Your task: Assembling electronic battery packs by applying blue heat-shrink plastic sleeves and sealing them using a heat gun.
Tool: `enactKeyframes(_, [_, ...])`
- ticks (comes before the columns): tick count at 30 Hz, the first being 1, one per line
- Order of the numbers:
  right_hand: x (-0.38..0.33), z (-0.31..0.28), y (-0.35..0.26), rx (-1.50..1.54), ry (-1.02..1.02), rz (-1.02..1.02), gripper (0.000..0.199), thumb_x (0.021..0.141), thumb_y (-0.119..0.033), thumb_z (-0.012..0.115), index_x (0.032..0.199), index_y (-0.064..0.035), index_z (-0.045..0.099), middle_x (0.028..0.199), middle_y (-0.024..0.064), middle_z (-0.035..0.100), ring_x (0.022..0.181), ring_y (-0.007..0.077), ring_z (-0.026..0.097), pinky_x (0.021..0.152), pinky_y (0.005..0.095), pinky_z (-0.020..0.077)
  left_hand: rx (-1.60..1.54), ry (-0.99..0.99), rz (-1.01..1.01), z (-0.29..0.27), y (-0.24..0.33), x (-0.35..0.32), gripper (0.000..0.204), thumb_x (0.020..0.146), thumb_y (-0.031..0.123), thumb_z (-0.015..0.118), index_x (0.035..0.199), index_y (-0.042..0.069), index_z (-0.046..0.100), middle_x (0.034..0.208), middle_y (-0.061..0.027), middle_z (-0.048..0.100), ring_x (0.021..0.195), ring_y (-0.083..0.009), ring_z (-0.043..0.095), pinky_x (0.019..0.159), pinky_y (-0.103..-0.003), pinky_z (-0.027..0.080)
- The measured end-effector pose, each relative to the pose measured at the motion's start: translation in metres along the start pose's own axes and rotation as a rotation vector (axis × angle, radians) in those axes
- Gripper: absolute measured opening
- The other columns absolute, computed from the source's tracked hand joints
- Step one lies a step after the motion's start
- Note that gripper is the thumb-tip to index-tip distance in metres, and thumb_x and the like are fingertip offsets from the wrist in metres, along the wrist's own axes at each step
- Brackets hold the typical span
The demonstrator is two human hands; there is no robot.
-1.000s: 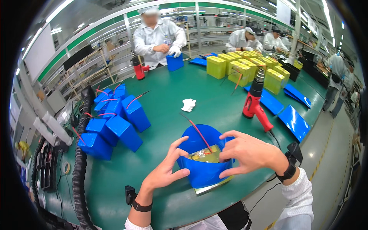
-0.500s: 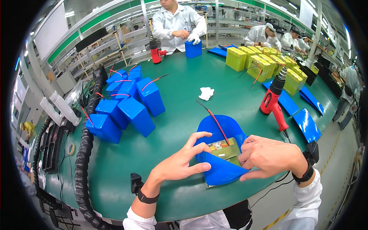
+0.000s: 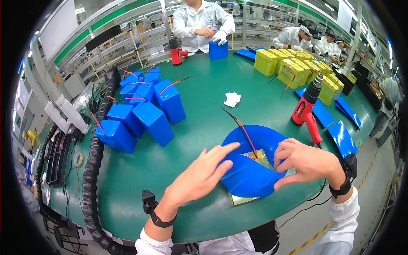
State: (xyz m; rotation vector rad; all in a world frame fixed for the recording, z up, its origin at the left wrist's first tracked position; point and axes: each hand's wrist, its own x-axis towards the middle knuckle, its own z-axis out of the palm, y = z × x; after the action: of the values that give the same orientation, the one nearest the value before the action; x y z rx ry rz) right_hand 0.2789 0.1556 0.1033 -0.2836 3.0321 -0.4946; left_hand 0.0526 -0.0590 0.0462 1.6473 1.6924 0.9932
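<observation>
**A:** Start at the fingertips: the left hand (image 3: 199, 176) lies flat and released, fingers stretched out, the index tip pressing on the near wall of the blue sleeve (image 3: 250, 163). Nothing gripped there.

**B:** And the right hand (image 3: 304, 163) is curled, thumb and fingers pinching the sleeve's right edge. That sleeve is glossy, thin plastic film, bowed open into a round mouth, low and right of centre in the frame.

**A:** Inside it sits the pack (image 3: 250, 178), a flat-sided block with a yellowish shiny face, its lower corner poking out under the film toward the table edge. A red and a black wire (image 3: 240, 125) rise from it, running up and left.

**B:** Moving outward: the green table (image 3: 204, 110) is smooth and matte. A red heat gun (image 3: 307, 110) lies just right of the sleeve, well clear of the hands.

**A:** Centre frame, a crumpled white cloth (image 3: 232, 99). Left of centre, a cluster of wrapped blue blocks (image 3: 140, 112) with red leads.

**B:** Upper right, yellow blocks (image 3: 293, 68); flat blue sleeves (image 3: 340, 134) at right. At the top, another person's gloved hands hold a blue block (image 3: 218, 49).
</observation>
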Motion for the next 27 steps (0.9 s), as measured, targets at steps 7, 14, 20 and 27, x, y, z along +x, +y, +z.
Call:
enactKeyframes(7, [-0.001,0.004,0.037,0.076,-0.007,0.043,0.047,0.085,-0.046,0.081,0.093,0.0001,0.077,0.104,0.0109,0.072,0.114,0.0310,0.062,0.116,0.0458,0.0370,0.033,0.091,0.092,-0.008,-0.023,0.001,0.018,0.104,0.021,0.061,0.115,0.009,0.070,0.117,-0.0083,0.071,0.138,-0.0410,0.053,0.120,-0.074,0.011])
enactKeyframes(14, [0.012,0.001,0.055,0.163,0.008,0.040,0.047,0.079,-0.046,0.087,0.085,-0.0013,0.076,0.113,0.0097,0.073,0.127,0.0347,0.058,0.120,0.0539,0.0326,-0.016,0.117,0.113,-0.004,-0.015,0.008,0.017,0.102,0.023,0.065,0.106,0.010,0.075,0.109,-0.0059,0.075,0.143,-0.0427,0.049,0.116,-0.078,-0.002])
enactKeyframes(20, [0.027,0.003,0.049,0.118,-0.009,0.022,0.051,0.072,-0.052,0.089,0.079,-0.0038,0.074,0.117,0.0069,0.073,0.131,0.0329,0.057,0.121,0.0593,0.0266,0.215,0.400,0.137,0.017,-0.005,0.016,0.011,0.096,0.016,0.071,0.092,0.010,0.078,0.089,-0.0056,0.077,0.137,-0.0365,0.057,0.117,-0.077,-0.002])
enactKeyframes(27, [0.043,0.011,0.007,-0.047,0.191,0.059,0.055,0.076,-0.051,0.087,0.099,-0.0033,0.072,0.101,0.0078,0.068,0.106,0.0270,0.063,0.116,0.0552,0.0329,0.361,0.374,0.302,0.027,0.001,0.025,0.008,0.094,0.012,0.072,0.093,0.008,0.078,0.084,-0.0066,0.077,0.130,-0.0318,0.063,0.123,-0.071,0.005])
